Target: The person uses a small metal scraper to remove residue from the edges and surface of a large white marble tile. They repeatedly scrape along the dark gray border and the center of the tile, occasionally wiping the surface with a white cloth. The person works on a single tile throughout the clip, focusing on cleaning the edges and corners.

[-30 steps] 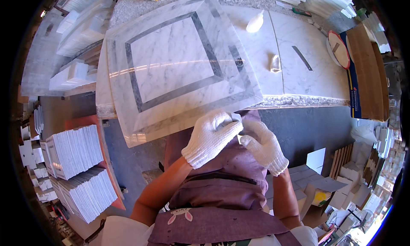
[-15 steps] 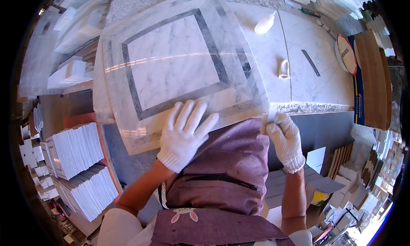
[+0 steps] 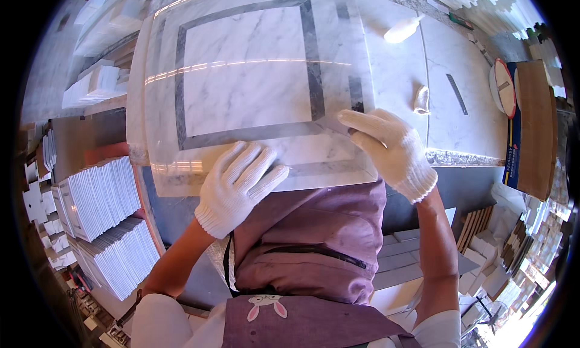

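Note:
A large white marble slab (image 3: 248,76) with a dark grey square border lies on the stone workbench (image 3: 447,106), covered by a clear film that overhangs its near edge. My left hand (image 3: 238,185), in a white knit glove, lies flat with fingers spread on the film at the slab's near edge. My right hand (image 3: 386,145), also gloved, rests open on the film near the slab's right near corner, fingers pointing left.
Two small white lumps (image 3: 402,29) (image 3: 421,98) and a dark strip (image 3: 456,94) lie on the bench to the right. A round disc (image 3: 502,87) and a wooden board (image 3: 534,130) lean at far right. Stacks of white tiles (image 3: 99,197) stand at lower left.
My hands were together in front of my chest a second ago. They have moved apart and forward onto the film, the left flat at the near edge, the right reaching up to the right corner.

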{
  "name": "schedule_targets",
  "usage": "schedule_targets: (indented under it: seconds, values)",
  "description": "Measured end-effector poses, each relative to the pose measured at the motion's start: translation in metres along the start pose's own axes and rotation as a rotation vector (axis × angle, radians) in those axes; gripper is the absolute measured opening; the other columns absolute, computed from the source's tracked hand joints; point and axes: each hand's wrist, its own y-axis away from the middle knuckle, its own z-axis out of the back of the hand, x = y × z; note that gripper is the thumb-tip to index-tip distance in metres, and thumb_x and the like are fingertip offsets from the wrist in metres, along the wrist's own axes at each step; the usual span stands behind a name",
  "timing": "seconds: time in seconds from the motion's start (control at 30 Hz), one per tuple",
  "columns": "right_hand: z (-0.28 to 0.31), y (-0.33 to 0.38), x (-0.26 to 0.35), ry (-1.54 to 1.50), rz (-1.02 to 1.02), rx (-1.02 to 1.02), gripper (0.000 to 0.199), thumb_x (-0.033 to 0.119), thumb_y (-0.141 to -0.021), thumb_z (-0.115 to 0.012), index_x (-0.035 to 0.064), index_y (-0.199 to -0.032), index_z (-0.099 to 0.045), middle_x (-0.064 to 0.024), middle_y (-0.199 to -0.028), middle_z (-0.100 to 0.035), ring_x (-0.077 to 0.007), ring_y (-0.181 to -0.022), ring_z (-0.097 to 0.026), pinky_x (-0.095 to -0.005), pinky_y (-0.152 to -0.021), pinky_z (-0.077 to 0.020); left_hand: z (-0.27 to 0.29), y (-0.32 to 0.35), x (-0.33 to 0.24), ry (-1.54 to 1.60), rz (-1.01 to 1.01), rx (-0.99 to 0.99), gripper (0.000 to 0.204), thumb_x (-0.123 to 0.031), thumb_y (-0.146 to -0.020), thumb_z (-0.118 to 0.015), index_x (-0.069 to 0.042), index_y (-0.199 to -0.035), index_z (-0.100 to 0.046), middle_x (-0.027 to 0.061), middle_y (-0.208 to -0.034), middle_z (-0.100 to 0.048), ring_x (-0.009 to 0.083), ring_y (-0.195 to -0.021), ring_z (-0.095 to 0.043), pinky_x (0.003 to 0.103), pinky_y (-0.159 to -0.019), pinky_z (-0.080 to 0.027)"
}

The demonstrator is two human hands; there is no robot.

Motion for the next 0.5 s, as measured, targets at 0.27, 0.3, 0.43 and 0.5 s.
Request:
schedule_targets:
  seconds: [0.27,0.3,0.43,0.5]
  values:
    - [-0.001,-0.017,-0.012,0.303,0.225,-0.002,0.029,0.009,-0.084,-0.074,0.0136,-0.112,-0.077,-0.0064,-0.081,-0.064,-0.0260,-0.074,-0.061,-0.0384,-0.067,-0.0493,-0.009,0.002,-0.002,0.015,0.035,-0.054,0.043,-0.013,-0.083,-0.067,-0.024,-0.125,-0.070,0.0027,-0.132,-0.061,0.0222,-0.125,-0.058,0.043,-0.111,-0.048]
    - [-0.001,-0.018,-0.013,0.311,0.233,0.000,0.030,0.012,-0.084,-0.074,0.0173,-0.113,-0.077,-0.0060,-0.080,-0.062,-0.0264,-0.072,-0.061,-0.0389,-0.066,-0.0492,-0.009,0.002,-0.002,0.015,0.034,-0.061,0.043,-0.014,-0.083,-0.067,-0.024,-0.125,-0.070,0.0026,-0.132,-0.061,0.0219,-0.125,-0.058,0.043,-0.111,-0.048]
    - [-0.002,-0.025,-0.018,0.355,0.314,0.015,0.030,0.012,-0.085,-0.073,0.0193,-0.113,-0.077,-0.0044,-0.079,-0.061,-0.0246,-0.073,-0.060,-0.0385,-0.065,-0.0491,-0.010,-0.005,-0.004,0.036,0.032,-0.153,0.034,-0.014,-0.071,-0.080,-0.020,-0.104,-0.073,0.0062,-0.117,-0.065,0.0287,-0.108,-0.066,0.049,-0.097,-0.054]
    - [-0.002,-0.026,-0.023,0.357,0.347,0.021,0.030,0.011,-0.085,-0.072,0.0206,-0.113,-0.077,-0.0038,-0.079,-0.061,-0.0238,-0.072,-0.060,-0.0385,-0.065,-0.0491,-0.009,-0.006,-0.005,0.044,0.037,-0.158,0.035,-0.013,-0.071,-0.080,-0.020,-0.105,-0.073,0.0066,-0.117,-0.065,0.0292,-0.108,-0.066,0.049,-0.097,-0.054]
